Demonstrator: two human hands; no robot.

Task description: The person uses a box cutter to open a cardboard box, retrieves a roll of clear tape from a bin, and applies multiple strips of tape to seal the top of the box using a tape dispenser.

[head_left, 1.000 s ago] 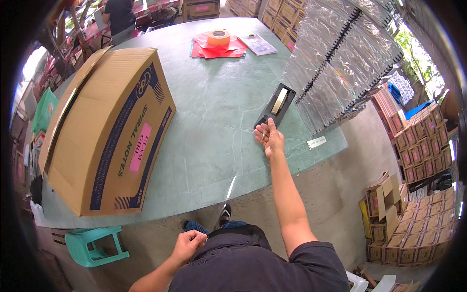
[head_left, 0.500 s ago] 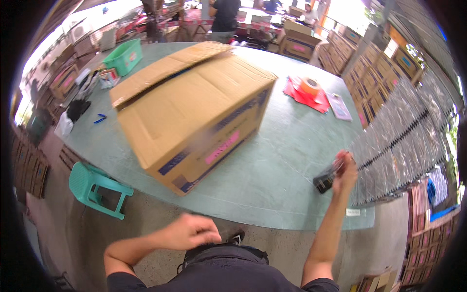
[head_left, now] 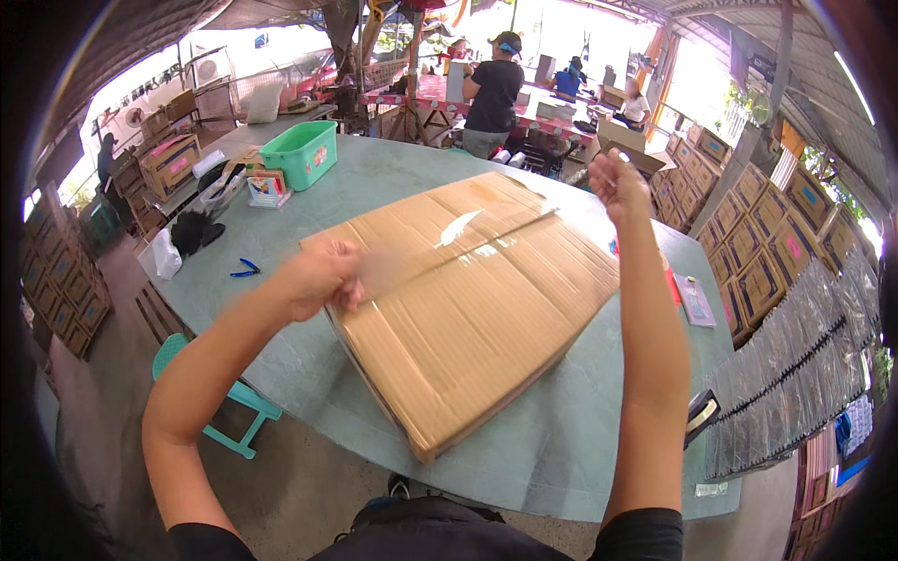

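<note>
A large brown cardboard box stands on the green table, its top flaps lying flat and meeting at a centre seam. My left hand is closed at the seam's left end, slightly blurred. Raised over the far right side of the box, my right hand has its fingers curled together, with a small whitish bit at the fingertips. Shiny streaks show on the box top between the hands; whether a clear strip runs between them I cannot tell. A black object sits beside the plastic-wrapped stack, partly behind my right forearm.
On the table are a green basket, blue pliers, a black cloth-like heap and a booklet. Plastic-wrapped goods stand at the right edge. A green stool is at the left. People work farther back.
My right hand has left the black object and moved up over the box. My left hand has come up to the box top. The raised flap now lies flat, and the view has shifted.
</note>
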